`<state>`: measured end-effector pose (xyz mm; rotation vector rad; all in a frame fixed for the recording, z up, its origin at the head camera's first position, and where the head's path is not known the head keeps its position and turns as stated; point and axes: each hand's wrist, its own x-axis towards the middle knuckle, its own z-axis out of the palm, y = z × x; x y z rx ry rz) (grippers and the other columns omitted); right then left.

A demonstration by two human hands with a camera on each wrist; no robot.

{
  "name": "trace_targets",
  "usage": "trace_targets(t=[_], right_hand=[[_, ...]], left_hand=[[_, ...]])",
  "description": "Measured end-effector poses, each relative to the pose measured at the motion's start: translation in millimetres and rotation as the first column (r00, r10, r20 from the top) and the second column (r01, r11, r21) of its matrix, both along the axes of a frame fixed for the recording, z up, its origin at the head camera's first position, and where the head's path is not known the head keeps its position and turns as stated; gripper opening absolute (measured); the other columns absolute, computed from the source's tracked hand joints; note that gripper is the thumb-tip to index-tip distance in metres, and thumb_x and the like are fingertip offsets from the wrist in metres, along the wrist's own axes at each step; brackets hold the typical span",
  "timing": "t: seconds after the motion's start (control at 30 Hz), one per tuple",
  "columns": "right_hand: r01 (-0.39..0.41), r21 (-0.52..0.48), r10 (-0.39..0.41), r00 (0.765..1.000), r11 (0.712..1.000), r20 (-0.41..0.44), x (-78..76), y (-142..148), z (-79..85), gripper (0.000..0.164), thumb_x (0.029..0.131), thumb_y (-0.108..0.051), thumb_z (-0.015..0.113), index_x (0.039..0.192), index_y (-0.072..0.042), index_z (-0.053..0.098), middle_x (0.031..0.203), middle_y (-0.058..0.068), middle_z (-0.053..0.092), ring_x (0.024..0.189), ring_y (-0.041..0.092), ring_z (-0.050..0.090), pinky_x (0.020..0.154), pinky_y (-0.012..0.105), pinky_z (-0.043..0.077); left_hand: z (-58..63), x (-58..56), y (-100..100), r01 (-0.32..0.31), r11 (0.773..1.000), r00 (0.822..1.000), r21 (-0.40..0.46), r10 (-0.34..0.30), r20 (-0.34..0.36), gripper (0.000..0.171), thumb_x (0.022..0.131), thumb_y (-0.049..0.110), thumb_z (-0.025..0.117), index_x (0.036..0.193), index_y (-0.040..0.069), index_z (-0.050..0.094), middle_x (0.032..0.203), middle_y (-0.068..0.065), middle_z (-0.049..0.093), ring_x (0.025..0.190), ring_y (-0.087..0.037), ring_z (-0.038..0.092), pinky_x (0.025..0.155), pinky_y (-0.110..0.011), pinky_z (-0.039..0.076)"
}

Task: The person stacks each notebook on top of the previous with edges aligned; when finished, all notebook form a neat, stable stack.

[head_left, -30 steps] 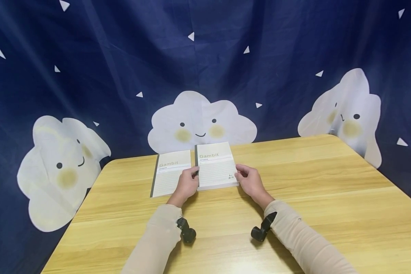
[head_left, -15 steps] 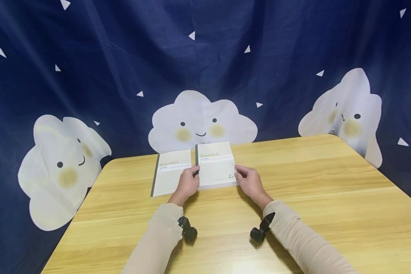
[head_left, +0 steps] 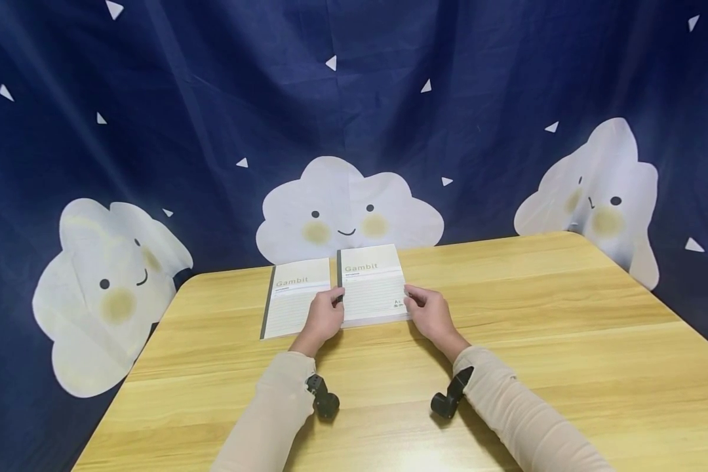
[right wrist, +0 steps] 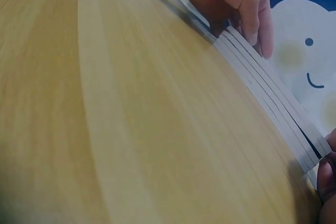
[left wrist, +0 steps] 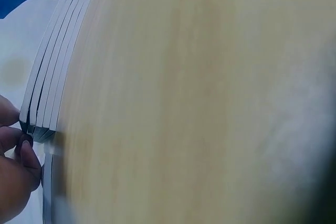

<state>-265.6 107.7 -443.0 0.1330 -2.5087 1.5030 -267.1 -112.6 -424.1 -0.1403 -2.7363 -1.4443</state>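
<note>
A stack of several Gambit notebooks (head_left: 372,278) lies near the table's far edge, dark spines to the left. My left hand (head_left: 323,316) pinches the stack's spine side between curled fingers and thumb. At the opposite edge, my right hand (head_left: 432,316) pinches the near right corner. The right wrist view shows a dark gap between the upper notebooks of the stack (right wrist: 273,98) by the right fingers. Another Gambit notebook (head_left: 295,305) lies flat just left, partly behind my left hand; it sits lower than the stack. How many notebooks each hand grips cannot be told.
The wooden table (head_left: 543,314) stretches out in front and to both sides. Behind its far edge hangs a dark blue curtain (head_left: 377,124) with white clouds and triangles. A small black camera (head_left: 327,405) sits at the left wrist, and another camera (head_left: 445,404) at the right.
My right hand has shifted very slightly left against the stack's edge. Otherwise the hands and notebooks keep their places; the whole view drifts a little.
</note>
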Motion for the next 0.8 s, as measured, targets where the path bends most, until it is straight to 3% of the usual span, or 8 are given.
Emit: trace_targets(t=[0.13, 0.3, 0.4, 0.53, 0.63, 0.8], right_hand=[[0.0, -0.015, 0.0, 1.0, 1.0, -0.001, -1.2, 0, -1.3, 0.032, 0.089, -0.005, 0.059, 0.121, 0.001, 0.062, 0.12, 0.017, 0.063, 0.114, 0.027, 0.058, 0.096, 0.04, 0.048], [-0.006, -0.019, 0.007, 1.0, 1.0, 0.011, -2.3, 1, -2.1, 0.033, 0.089, -0.005, 0.059, 0.122, 0.001, 0.062, 0.12, 0.017, 0.063, 0.114, 0.027, 0.058, 0.096, 0.04, 0.047], [-0.012, -0.027, 0.013, 0.999, 1.0, 0.041, -2.4, 2, -1.3, 0.034, 0.09, -0.006, 0.058, 0.124, 0.001, 0.06, 0.122, 0.018, 0.062, 0.116, 0.028, 0.056, 0.098, 0.041, 0.046], [-0.012, -0.073, 0.02, 0.993, 0.997, 0.116, -1.3, 2, 5.0, 0.036, 0.092, -0.009, 0.055, 0.126, 0.001, 0.057, 0.124, 0.019, 0.06, 0.118, 0.028, 0.054, 0.099, 0.041, 0.045], [-0.002, -0.112, 0.021, 0.986, 0.994, 0.167, -1.1, 2, 13.7, 0.037, 0.093, -0.012, 0.054, 0.127, 0.002, 0.056, 0.124, 0.019, 0.059, 0.118, 0.028, 0.053, 0.1, 0.04, 0.044], [0.016, -0.13, 0.008, 0.983, 0.991, 0.181, -3.6, 4, 30.4, 0.04, 0.093, -0.011, 0.054, 0.13, 0.003, 0.053, 0.128, 0.021, 0.056, 0.118, 0.03, 0.051, 0.101, 0.041, 0.043]], left_hand=[[0.2, -0.4, 0, -0.004, 1.0, 1.0, 0.012, 0.004, 0.014, 0.042, 0.092, -0.004, 0.043, 0.134, -0.005, 0.047, 0.143, -0.023, 0.038, 0.134, -0.032, 0.035, 0.105, -0.04, 0.038], [0.5, -0.3, -1, -0.009, 1.0, 1.0, 0.01, 0.009, 0.017, 0.043, 0.091, -0.004, 0.044, 0.134, -0.005, 0.047, 0.144, -0.022, 0.038, 0.134, -0.032, 0.036, 0.1, -0.038, 0.044], [0.6, -0.6, 0, -0.012, 1.0, 1.0, 0.005, 0.012, 0.014, 0.043, 0.091, -0.003, 0.045, 0.134, -0.005, 0.047, 0.143, -0.022, 0.041, 0.13, -0.03, 0.042, 0.094, -0.035, 0.048], [1.3, -0.7, -2, -0.015, 1.0, 1.0, -0.018, 0.015, 0.011, 0.042, 0.093, 0.001, 0.045, 0.134, -0.005, 0.048, 0.129, -0.023, 0.054, 0.107, -0.027, 0.057, 0.083, -0.034, 0.052], [2.6, -0.4, -7, -0.039, 0.998, 0.999, -0.045, 0.039, 0.002, 0.042, 0.093, 0.003, 0.046, 0.134, -0.005, 0.047, 0.121, -0.023, 0.059, 0.102, -0.028, 0.058, 0.087, -0.039, 0.052], [6.8, -2.0, -18, -0.09, 0.994, 0.996, -0.066, 0.089, -0.005, 0.046, 0.09, 0.005, 0.046, 0.135, -0.007, 0.045, 0.132, -0.024, 0.052, 0.118, -0.032, 0.052, 0.1, -0.044, 0.044]])
